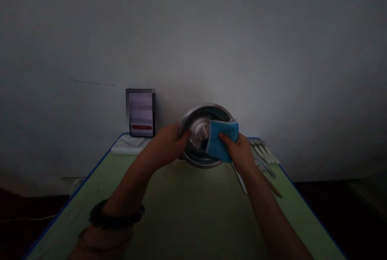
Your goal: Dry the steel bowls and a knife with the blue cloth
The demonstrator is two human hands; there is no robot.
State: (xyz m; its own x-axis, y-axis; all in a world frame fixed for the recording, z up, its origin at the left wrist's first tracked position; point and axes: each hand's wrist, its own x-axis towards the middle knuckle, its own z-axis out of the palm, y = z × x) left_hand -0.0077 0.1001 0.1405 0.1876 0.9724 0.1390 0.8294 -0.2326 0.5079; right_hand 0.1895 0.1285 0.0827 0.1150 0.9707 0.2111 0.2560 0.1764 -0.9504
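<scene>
A round, shiny metal bowl [198,125] is tilted so that its inside faces me, above the far part of the table. My left hand [171,143] grips its left rim, with the thumb inside and the other fingers hidden behind. In my right hand [242,153] is a folded blue cloth [223,141] with a pale edge, pinched under the thumb. The cloth overlaps the right side of the bowl; whether it presses on the metal I cannot tell.
The green table [193,211] has a blue edge and stands against a grey wall [193,42]. A phone or tablet [141,115] leans upright at the back left, near a white flat object [127,146]. Several spoons and other utensils [263,153] lie at the right.
</scene>
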